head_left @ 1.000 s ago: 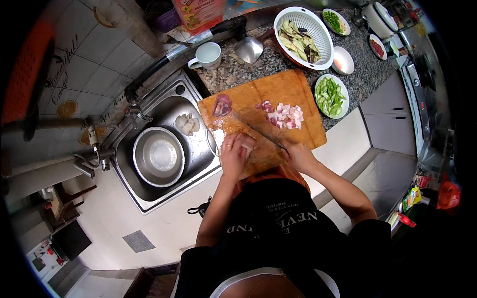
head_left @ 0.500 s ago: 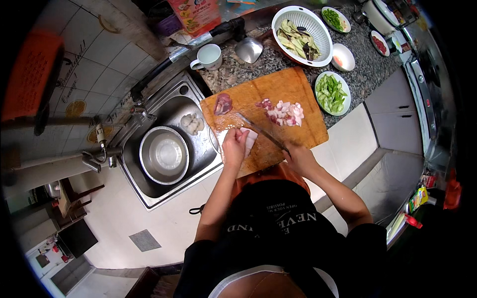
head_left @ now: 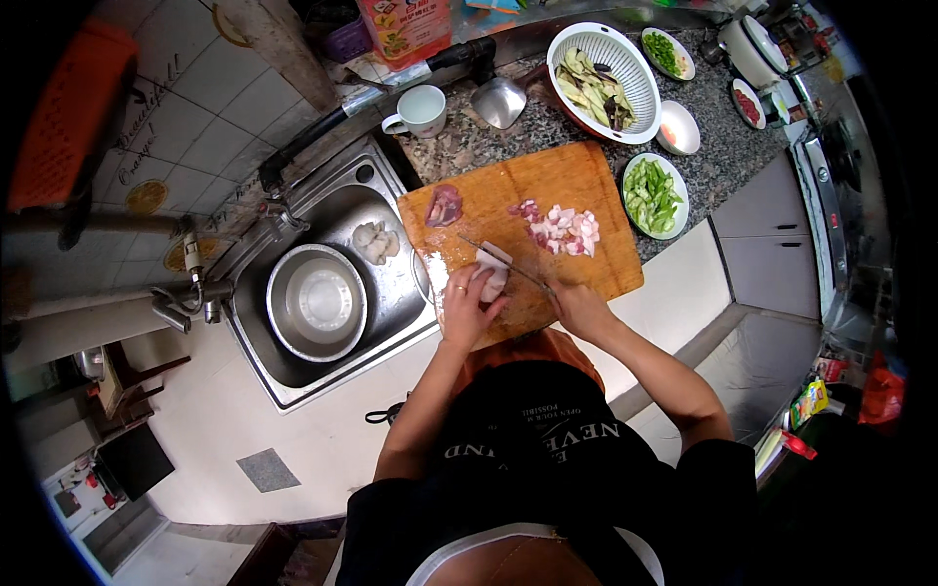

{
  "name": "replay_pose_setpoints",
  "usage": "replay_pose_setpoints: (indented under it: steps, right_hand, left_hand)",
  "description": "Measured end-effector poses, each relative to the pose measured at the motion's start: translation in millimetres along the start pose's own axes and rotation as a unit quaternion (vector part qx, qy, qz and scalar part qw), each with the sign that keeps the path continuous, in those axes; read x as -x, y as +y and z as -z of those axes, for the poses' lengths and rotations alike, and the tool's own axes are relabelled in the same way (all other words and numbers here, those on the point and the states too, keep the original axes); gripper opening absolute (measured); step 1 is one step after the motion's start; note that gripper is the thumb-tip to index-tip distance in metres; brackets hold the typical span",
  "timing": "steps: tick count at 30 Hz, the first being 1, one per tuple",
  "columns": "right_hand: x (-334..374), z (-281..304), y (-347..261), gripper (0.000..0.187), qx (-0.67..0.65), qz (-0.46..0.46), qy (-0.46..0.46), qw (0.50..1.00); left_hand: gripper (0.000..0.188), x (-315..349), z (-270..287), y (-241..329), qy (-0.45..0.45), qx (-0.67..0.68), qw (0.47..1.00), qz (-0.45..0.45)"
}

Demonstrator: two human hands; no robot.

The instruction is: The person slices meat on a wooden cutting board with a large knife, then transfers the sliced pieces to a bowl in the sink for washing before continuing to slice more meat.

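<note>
My right hand [head_left: 580, 311] is closed round the handle of a knife [head_left: 523, 275], its blade slanting to the left over a wooden cutting board [head_left: 601, 259]. The blade lies across a piece of pale, fatty meat [head_left: 493, 282]. On the near side of that piece, my left hand [head_left: 469, 305] grips it with bent fingers. Small pink and white meat cubes [head_left: 570, 230] are heaped right of the blade. A dark red piece of meat [head_left: 444, 206] lies at the board's far left.
Left of the board, a sink [head_left: 386, 322] holds a metal basin [head_left: 276, 293] and a pale lump of food [head_left: 374, 242]. Behind stand a cup [head_left: 422, 109], a spatula [head_left: 499, 103] and a white colander [head_left: 640, 98] of sliced eggplant. A plate of green pepper [head_left: 653, 195] and a bowl [head_left: 679, 127] sit right.
My left hand has shifted its hold toward the near end of the meat, which has turned and shows more. The knife has moved onto the meat. The view has shifted slightly.
</note>
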State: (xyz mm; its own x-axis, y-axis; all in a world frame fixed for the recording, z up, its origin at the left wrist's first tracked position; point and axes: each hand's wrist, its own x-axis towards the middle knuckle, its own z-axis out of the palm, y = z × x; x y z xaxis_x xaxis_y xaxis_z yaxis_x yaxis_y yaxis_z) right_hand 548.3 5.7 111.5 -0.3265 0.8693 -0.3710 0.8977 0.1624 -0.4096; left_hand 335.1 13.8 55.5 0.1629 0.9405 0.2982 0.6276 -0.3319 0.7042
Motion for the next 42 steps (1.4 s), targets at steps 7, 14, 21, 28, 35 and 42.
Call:
replay_pose_setpoints:
  steps: [7,14,21,28,35,42]
  right_hand:
    - [2.4,29.2,-7.6,0.038,0.018,0.000,-0.053,0.998]
    - [9.9,55.4,-9.7,0.041,0.052,-0.031,-0.147,0.987]
    - [-56.6,24.4,-35.7,0.047,0.084,0.048,-0.102,0.990]
    - [-27.1,27.9,-11.9,0.040,0.035,0.068,-0.048,0.996]
    - [-27.6,29.2,-13.9,0.036,0.066,0.007,-0.118,0.991]
    - [-52.9,10.8,-27.8,0.040,0.068,0.018,-0.089,0.994]
  left_hand:
    - [0.026,0.9,-19.4,-17.4,0.001,0.044,0.999,0.021]
    - [0.021,4.3,-25.9,-27.9,-0.019,0.061,0.997,0.041]
    - [0.021,-2.1,-19.8,-18.9,-0.031,0.059,0.992,0.105]
    - [0.021,-1.1,-25.0,-21.7,-0.038,0.066,0.994,0.083]
    - [0.023,-5.7,-18.9,-22.7,-0.011,0.049,0.996,0.075]
    - [0.027,-2.4,-27.0,-25.0,-0.036,0.029,0.999,0.029]
